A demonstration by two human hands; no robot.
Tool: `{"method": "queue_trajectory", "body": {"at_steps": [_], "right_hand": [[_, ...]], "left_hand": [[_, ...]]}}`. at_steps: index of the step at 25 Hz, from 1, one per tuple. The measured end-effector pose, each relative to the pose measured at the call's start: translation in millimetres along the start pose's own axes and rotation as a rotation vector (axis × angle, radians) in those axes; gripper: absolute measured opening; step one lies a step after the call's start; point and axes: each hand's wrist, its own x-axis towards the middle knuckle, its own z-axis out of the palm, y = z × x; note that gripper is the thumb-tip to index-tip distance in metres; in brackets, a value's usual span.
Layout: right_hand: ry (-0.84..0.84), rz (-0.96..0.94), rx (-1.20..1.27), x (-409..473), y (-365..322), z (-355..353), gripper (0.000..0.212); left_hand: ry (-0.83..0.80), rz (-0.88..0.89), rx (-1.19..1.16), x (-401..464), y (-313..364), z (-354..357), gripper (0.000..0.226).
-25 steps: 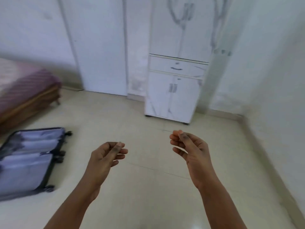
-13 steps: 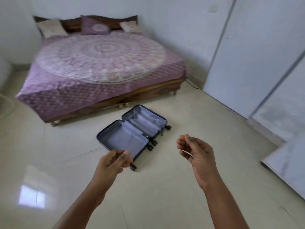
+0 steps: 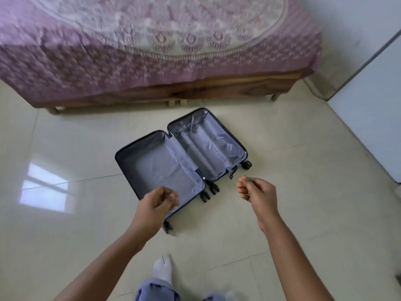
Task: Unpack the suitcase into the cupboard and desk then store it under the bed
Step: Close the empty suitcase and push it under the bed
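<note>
Suitcase (image 3: 182, 161) lies splayed open on the pale tiled floor (image 3: 303, 192), just in front of the bed (image 3: 152, 51), both halves flat and showing nothing but rumpled lilac lining. Its shell is dark navy, and black wheels line the edge nearest the person. The far half carries two raised ridges under the lining and a loose strap near its top. No brand or lettering can be read anywhere on it.

The bed stands on a low wooden frame, draped in a purple spread with a pale mandala print.

Both bare arms reach forward from the bottom of the view. The left hand (image 3: 157, 202) hangs above the near corner of the left half, fingers loosely curled and holding nothing. The right hand (image 3: 257, 192) hovers over the floor just beside the wheels, fingers curled in; whether it pinches anything cannot be told.

A white-socked foot (image 3: 162, 268) shows below, between the arms.
</note>
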Motion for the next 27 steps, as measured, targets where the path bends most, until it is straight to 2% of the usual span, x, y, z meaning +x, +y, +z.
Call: {"method": "queue_trajectory", "body": {"at_steps": [3,5,7,9,11,14,16,18,19,21,22,23,24,25,27], "right_hand": [[-0.046,0.01,-0.267,125.4,105.9,35.1,0.008],[-0.075,-0.001,-0.506,204.0,190.8,53.3,0.031],[-0.023,0.07,-0.662,288.6,275.0,68.9,0.048],[0.047,0.185,-0.637,363.8,337.2,79.2,0.049],[0.089,0.163,-0.609,421.6,372.8,82.5,0.049],[0.155,0.066,-0.763,485.7,389.2,78.7,0.04],[0.273,-0.01,-0.963,503.6,370.1,72.2,0.032],[0.373,-0.196,-1.176,498.2,336.4,72.5,0.028],[0.359,-0.348,-1.277,490.3,322.2,78.2,0.028],[0.143,-0.694,-1.378,475.0,306.8,94.1,0.034],[0.027,-0.848,-1.336,470.1,308.0,100.3,0.042],[-0.016,-0.93,-1.225,471.7,314.0,104.4,0.047],[0.036,-0.937,-1.058,475.0,318.4,104.7,0.048],[0.166,-0.838,-0.871,484.5,323.0,102.8,0.047],[0.38,-0.431,-0.518,499.7,326.5,88.9,0.061]], "left_hand": [[-0.137,0.048,0.257,89.0,-71.2,67.3,0.041],[-0.217,0.099,0.436,148.1,-131.0,118.9,0.044],[-0.261,0.163,0.526,221.4,-199.1,171.7,0.037],[-0.171,0.214,0.578,287.3,-249.6,213.4,0.022],[-0.039,0.262,0.595,336.9,-271.9,234.8,0.019],[0.018,0.339,0.79,408.5,-288.2,247.5,0.023],[0.026,0.274,0.949,442.7,-284.5,249.6,0.036],[0.056,0.179,0.898,461.3,-275.8,254.0,0.047],[0.08,0.121,0.81,463.9,-272.4,257.2,0.053],[0.12,0.064,0.668,461.0,-270.5,262.3,0.059],[0.121,0.071,0.643,458.8,-273.4,263.1,0.059],[0.112,0.084,0.632,458.8,-276.3,262.2,0.058],[0.11,0.099,0.635,461.7,-278.7,260.0,0.057],[0.117,0.092,0.623,466.3,-279.9,256.6,0.053],[0.122,0.046,0.53,469.5,-277.4,251.1,0.041]]}}
